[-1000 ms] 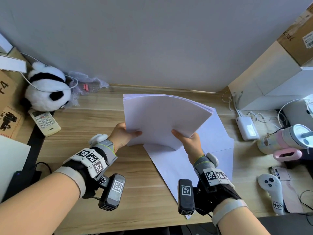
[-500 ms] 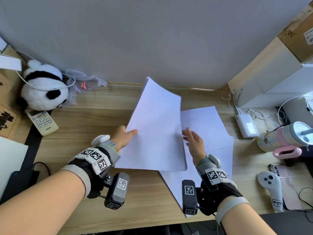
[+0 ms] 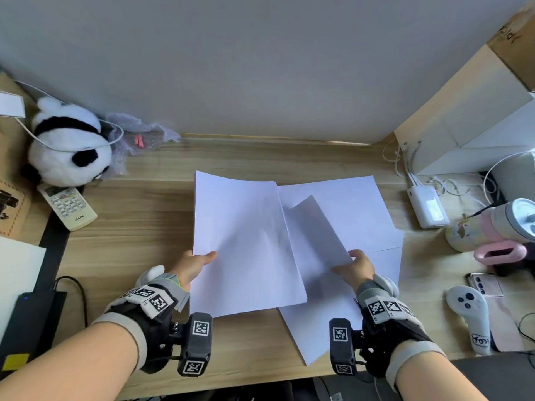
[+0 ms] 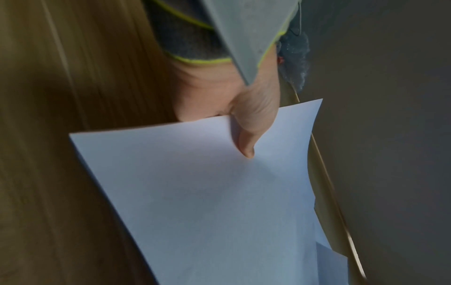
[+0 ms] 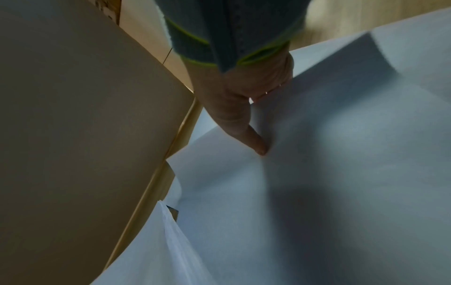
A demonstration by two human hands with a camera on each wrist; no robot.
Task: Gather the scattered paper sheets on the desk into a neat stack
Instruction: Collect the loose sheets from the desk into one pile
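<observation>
A stack of white paper sheets (image 3: 243, 244) is held slightly off the wooden desk (image 3: 139, 227) by my left hand (image 3: 194, 264), thumb on top and fingers hidden beneath; the left wrist view shows the thumb pressed on the stack (image 4: 219, 192). My right hand (image 3: 354, 266) pinches one curled sheet (image 3: 315, 235) at its near edge and lifts it beside the stack; in the right wrist view the thumb lies on that sheet (image 5: 341, 173). More loose sheets (image 3: 356, 215) lie flat on the desk under and right of it, overlapping.
A plush panda (image 3: 68, 146) and a remote control (image 3: 68, 206) sit at the left. On the right are a power bank (image 3: 428, 206) with cables, a pink-and-white cup (image 3: 498, 227), a phone (image 3: 485, 285), a white controller (image 3: 470, 319) and cardboard boxes (image 3: 463, 117).
The stack has come down from nearly upright to almost flat in my left hand. My right hand let go of it, moved right and picked up a loose sheet.
</observation>
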